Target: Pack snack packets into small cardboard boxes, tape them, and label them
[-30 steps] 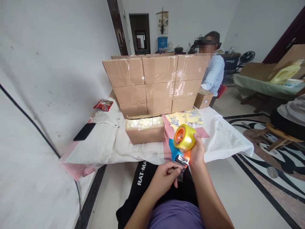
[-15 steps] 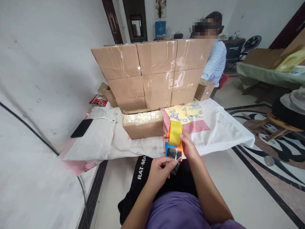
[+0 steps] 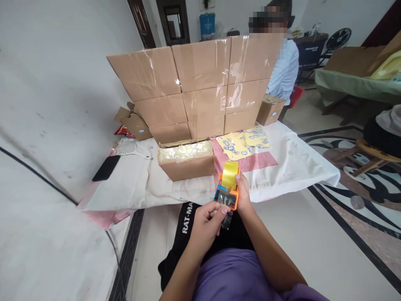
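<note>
My right hand (image 3: 243,190) grips an orange and blue tape dispenser (image 3: 231,198) loaded with a yellow roll of packing tape (image 3: 230,175). The dispenser is over my lap at the table's front edge. With thumb and fingers closed, my left hand (image 3: 209,217) pinches the clear tape end (image 3: 224,202) at the dispenser's lower side. Just beyond, to the left, a cardboard box (image 3: 188,166) stands on the table, its top covered with shiny clear tape.
Taped cardboard boxes form a wall (image 3: 203,83) across the cloth-covered table (image 3: 134,184). Yellow printed sheets (image 3: 242,143) lie before it. At left are a black phone (image 3: 106,168), a white perforated ladle (image 3: 127,147) and an open box (image 3: 134,123). A person (image 3: 285,62) sits behind the wall.
My view has tilted down slightly, so the box wall appears higher and nearer. The left hand's fingers have shifted a little along the tape end; both hands keep their hold.
</note>
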A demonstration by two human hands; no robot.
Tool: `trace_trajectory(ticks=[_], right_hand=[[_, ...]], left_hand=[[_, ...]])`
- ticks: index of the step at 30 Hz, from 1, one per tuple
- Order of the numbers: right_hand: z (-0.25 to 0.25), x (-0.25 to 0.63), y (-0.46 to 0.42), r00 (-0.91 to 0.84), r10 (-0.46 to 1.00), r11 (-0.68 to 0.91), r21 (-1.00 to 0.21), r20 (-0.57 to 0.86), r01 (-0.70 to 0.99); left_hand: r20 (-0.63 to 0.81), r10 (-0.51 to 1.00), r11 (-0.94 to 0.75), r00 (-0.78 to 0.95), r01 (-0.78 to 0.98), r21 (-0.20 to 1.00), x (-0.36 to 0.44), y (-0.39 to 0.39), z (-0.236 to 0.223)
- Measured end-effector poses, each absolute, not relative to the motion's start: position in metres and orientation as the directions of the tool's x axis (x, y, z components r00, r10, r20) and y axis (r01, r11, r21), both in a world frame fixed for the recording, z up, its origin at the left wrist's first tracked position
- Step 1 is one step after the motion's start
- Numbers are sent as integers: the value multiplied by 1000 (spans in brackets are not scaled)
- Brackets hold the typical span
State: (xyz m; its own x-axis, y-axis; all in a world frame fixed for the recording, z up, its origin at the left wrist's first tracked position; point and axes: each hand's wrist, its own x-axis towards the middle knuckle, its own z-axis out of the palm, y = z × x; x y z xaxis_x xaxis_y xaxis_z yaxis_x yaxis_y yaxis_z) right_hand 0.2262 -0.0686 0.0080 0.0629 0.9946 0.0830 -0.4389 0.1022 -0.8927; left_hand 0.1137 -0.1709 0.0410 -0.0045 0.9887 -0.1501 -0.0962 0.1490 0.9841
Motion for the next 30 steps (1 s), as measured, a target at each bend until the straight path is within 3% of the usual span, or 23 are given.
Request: trace_trajectory(ticks=[19, 30], right_hand=[[5, 243, -50, -5, 990, 135, -972, 138, -195], [5, 252, -40, -65, 922, 374, -922, 381, -99]], left_hand=[[-164, 986, 163, -9, -73, 984, 112, -181, 27], [-203, 979, 201, -20, -68, 977, 116, -186, 18]])
